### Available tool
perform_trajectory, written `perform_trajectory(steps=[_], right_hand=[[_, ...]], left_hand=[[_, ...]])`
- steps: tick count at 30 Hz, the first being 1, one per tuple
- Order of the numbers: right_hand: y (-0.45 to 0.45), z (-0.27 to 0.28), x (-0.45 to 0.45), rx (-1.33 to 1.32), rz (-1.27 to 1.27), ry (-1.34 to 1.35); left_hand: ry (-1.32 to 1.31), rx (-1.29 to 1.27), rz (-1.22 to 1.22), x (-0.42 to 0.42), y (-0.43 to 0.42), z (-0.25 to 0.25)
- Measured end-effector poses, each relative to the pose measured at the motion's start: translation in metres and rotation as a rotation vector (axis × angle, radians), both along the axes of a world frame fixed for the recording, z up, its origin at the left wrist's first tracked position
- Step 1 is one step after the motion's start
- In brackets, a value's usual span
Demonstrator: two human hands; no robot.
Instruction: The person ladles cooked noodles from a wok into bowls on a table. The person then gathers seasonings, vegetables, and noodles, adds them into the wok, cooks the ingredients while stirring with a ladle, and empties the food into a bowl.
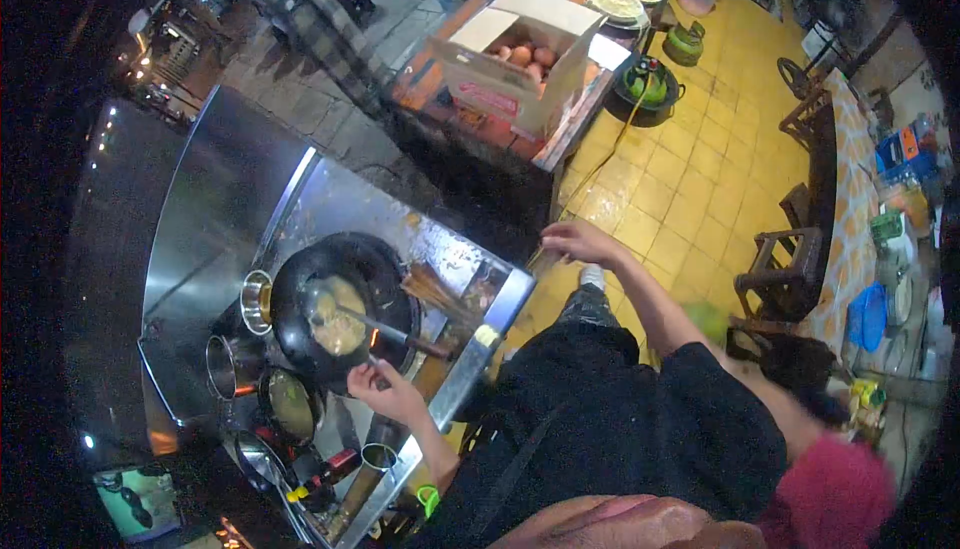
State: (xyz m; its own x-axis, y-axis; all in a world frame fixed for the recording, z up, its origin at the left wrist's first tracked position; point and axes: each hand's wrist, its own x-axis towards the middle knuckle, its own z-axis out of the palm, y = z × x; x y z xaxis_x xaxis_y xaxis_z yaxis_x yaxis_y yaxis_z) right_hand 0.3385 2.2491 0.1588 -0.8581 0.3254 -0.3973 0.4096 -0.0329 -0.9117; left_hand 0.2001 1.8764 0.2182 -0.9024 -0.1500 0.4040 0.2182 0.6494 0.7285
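Note:
A black wok (300, 341) sits on the stove, with yellowish food (338, 324) in its bowl. A ladle with a wooden handle (432, 348) lies across the wok, its head in the food. My left hand (388, 393) is at the wok's near rim, fingers curled; a thin metallic piece shows at the fingertips, too small to name. My right hand (580, 243) is raised past the stove's right corner, over the yellow floor, fingers stretched out and nothing visible in them. Beside the wok are a metal bowl (256, 303), a metal pot (222, 367) and a pan of pale liquid (291, 407).
A carton of eggs (478, 89) stands on a wooden table with round food containers (617, 7). A green gas cylinder (684, 45) and a basin (652, 96) are on the floor. Stools (785, 267) line a cloth-covered table. Another person's pink sleeve (835, 494) is close behind me.

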Motion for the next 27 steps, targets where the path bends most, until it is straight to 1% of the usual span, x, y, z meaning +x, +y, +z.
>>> perform_trajectory(steps=[2,3,4,5,6,7,8,9,10,11,12,13,15,16,17,19,20,22,24,25,26,27], right_hand=[[0.049,-0.011,0.03,-0.028,-0.188,-0.033],[0.073,-0.018,0.047,-0.028,-0.188,-0.029],[0.096,-0.023,0.063,-0.061,-0.269,-0.039],[0.121,-0.026,0.078,-0.088,-0.348,-0.053],[0.141,-0.031,0.093,-0.087,-0.346,-0.062],[0.159,-0.035,0.108,-0.104,-0.447,-0.06],[0.176,-0.036,0.122,-0.118,-0.544,-0.056],[0.19,-0.033,0.135,-0.123,-0.595,-0.076],[0.203,-0.032,0.149,-0.125,-0.586,-0.085],[0.217,-0.031,0.162,-0.136,-0.65,-0.107],[0.228,-0.03,0.174,-0.147,-0.714,-0.13],[0.237,-0.025,0.185,-0.155,-0.752,-0.14],[0.255,-0.031,0.209,-0.186,-0.785,-0.145],[0.264,-0.035,0.221,-0.212,-0.826,-0.138],[0.271,-0.04,0.23,-0.225,-0.864,-0.162],[0.287,-0.043,0.245,-0.238,-0.902,-0.161],[0.296,-0.045,0.251,-0.256,-0.946,-0.145],[0.32,-0.045,0.26,-0.244,-0.963,-0.185],[0.346,-0.047,0.266,-0.251,-1.058,-0.218],[0.362,-0.051,0.271,-0.249,-1.068,-0.244],[0.377,-0.057,0.275,-0.247,-1.064,-0.258],[0.39,-0.06,0.279,-0.255,-1.083,-0.275]], left_hand=[[-0.099,0.313,-0.326,0.004,0.065,0.015],[-0.177,0.255,-0.417,0.012,0.103,0.026],[-0.304,0.354,-0.499,0.011,0.136,0.008],[-0.229,0.181,-0.648,0.022,0.184,0.021],[-0.449,0.295,-0.759,0.027,0.228,0.014],[-0.665,0.38,-0.962,0.029,0.27,0.01],[-0.821,0.426,-1.055,0.032,0.313,-0.001],[-0.923,0.465,-1.15,0.033,0.355,-0.009],[-0.889,0.485,-1.26,0.034,0.399,-0.022],[-0.949,0.434,-1.318,0.033,0.443,-0.017],[-0.998,0.532,-1.343,0.031,0.487,-0.04],[-1.09,0.548,-1.294,0.032,0.527,-0.031],[-1.137,0.603,-1.273,0.021,0.61,-0.066],[-1.154,0.549,-1.206,0.017,0.648,-0.065],[-1.239,0.711,-1.119,0.012,0.687,-0.083],[-1.161,0.61,-1.088,-0.001,0.751,-0.091],[-1.126,0.67,-1.032,-0.005,0.782,-0.097],[-1.138,0.78,-0.859,-0.022,0.839,-0.126],[-1.081,0.82,-0.834,-0.04,0.88,-0.144],[-1.049,0.763,-0.797,-0.047,0.898,-0.148],[-1.034,0.815,-0.768,-0.054,0.914,-0.154],[-1.031,0.799,-0.751,-0.057,0.927,-0.16]])
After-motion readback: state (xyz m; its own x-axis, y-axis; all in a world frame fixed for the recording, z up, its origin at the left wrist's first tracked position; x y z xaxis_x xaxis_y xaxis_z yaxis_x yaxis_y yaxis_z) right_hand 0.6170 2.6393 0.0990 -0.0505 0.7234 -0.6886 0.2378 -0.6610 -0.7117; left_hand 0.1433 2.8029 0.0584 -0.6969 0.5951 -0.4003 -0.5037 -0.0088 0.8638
